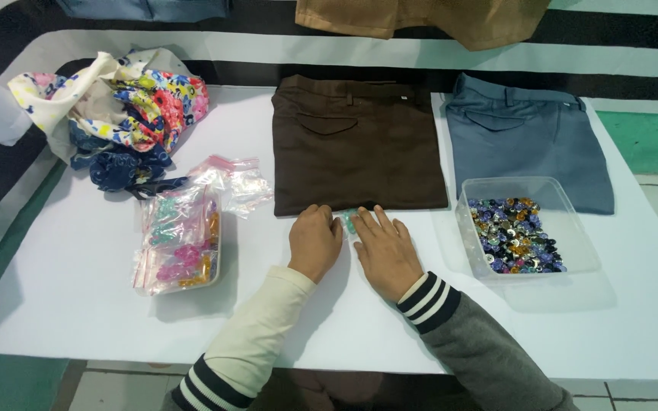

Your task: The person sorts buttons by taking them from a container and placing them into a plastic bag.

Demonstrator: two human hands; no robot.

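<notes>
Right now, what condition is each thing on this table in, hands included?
Left hand: loosely curled, at a small clear bag of green pieces.
Right hand: flat, fingers on the same bag.
Brown trousers: folded flat.
Blue-grey trousers: folded flat.
Clear tub: lidless, holding mixed beads.
Tray of zip bags: piled full.
Floral cloth: crumpled in a heap.

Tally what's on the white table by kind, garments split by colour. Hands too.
Folded brown trousers: 1
Folded blue-grey trousers: 1
Floral cloth bundle: 1
Clear tub of mixed beads: 1
Tray of small bead bags: 1
Loose zip bags: a small pile, count unclear
Hands: 2, left hand, right hand, both at a small bag of green beads
Total: 8, counting pile as one
</notes>
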